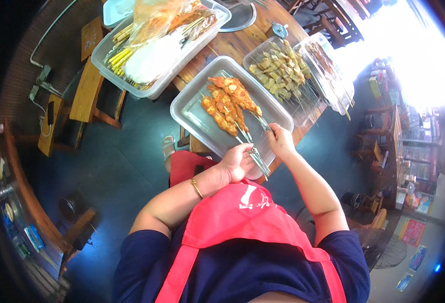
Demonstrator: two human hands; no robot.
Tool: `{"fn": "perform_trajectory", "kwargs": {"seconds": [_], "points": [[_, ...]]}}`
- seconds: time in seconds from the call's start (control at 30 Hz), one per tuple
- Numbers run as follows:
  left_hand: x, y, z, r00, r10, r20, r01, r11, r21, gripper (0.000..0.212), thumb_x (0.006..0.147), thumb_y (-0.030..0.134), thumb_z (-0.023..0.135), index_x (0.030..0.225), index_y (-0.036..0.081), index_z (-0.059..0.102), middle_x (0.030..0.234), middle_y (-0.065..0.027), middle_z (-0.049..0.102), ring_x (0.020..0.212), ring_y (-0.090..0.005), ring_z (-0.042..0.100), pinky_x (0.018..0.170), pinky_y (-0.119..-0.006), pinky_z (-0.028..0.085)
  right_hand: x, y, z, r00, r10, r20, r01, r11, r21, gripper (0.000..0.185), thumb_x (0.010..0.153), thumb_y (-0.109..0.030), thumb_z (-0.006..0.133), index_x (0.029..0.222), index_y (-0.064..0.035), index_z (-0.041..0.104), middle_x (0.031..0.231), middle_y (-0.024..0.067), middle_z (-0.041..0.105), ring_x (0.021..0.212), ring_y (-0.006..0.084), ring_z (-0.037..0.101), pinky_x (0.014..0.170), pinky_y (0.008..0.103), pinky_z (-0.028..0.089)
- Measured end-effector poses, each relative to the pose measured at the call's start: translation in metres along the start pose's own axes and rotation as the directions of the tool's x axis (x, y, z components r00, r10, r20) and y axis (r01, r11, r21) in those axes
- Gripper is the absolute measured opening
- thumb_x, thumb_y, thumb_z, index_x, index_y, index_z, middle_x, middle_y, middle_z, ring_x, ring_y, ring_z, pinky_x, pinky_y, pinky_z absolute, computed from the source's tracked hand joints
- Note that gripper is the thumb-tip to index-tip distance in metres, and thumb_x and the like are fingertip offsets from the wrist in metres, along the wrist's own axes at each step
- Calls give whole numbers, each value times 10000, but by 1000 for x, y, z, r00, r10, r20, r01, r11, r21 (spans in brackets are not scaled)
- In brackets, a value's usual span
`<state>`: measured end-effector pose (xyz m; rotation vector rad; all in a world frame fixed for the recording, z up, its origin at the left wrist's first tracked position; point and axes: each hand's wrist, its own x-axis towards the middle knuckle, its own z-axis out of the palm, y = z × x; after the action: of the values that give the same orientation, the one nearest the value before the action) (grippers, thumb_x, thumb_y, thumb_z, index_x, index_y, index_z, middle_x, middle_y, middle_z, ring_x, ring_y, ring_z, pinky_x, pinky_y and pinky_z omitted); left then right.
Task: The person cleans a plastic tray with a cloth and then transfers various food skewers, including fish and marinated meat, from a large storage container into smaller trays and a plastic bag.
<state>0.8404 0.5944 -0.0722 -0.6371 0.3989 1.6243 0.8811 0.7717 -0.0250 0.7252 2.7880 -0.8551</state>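
Note:
A clear plastic tub (184,111) stands before me at the table's edge, with orange-red marinated meat skewers (226,110) inside. Their meat ends point away from me and the thin sticks reach toward my apron. My left hand (237,163) holds a bundle of these sticks near the tub's front corner, thumb on top. With its fingers closed, my right hand (281,141) grips the sticks of the skewers on the right side of the pile. My left fingers are partly hidden by the sticks.
The wooden table (222,47) also bears a skewer-filled tub (97,57) at back left, a tub of pale cubed skewers (283,68) and a tray of darker skewers (321,57) at right. A small lidded pot (278,30) stands behind. Wooden benches (88,91) stand left.

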Motion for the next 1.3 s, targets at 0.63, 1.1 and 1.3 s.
{"fn": "perform_trajectory", "kwargs": {"seconds": [0.63,1.1,1.3], "points": [[-115,80,-41,728,658,-192,-570,736,365,309,944,171,475,1239,92,520,1085,-65,608,970,-195,592,929,-396,465,-26,13,-12,980,-114,-164,91,986,-140,284,872,-116,525,1131,-49,620,905,177,629,832,375,621,729,436,502],[-102,78,-34,690,667,-280,-649,742,168,337,912,103,448,1244,51,474,1118,-80,532,1043,-226,540,945,-429,456,30,10,-22,885,-248,-393,91,921,-378,428,776,-221,679,1177,-100,588,1115,128,596,1063,332,525,907,419,438],[-97,72,-39,729,600,-329,-602,791,111,201,904,92,462,1095,55,512,1050,-88,581,1003,-237,564,946,-428,458,54,21,-16,918,-165,-360,49,950,-310,325,752,-146,694,1048,-79,579,1001,134,572,993,334,526,853,420,442]]}}
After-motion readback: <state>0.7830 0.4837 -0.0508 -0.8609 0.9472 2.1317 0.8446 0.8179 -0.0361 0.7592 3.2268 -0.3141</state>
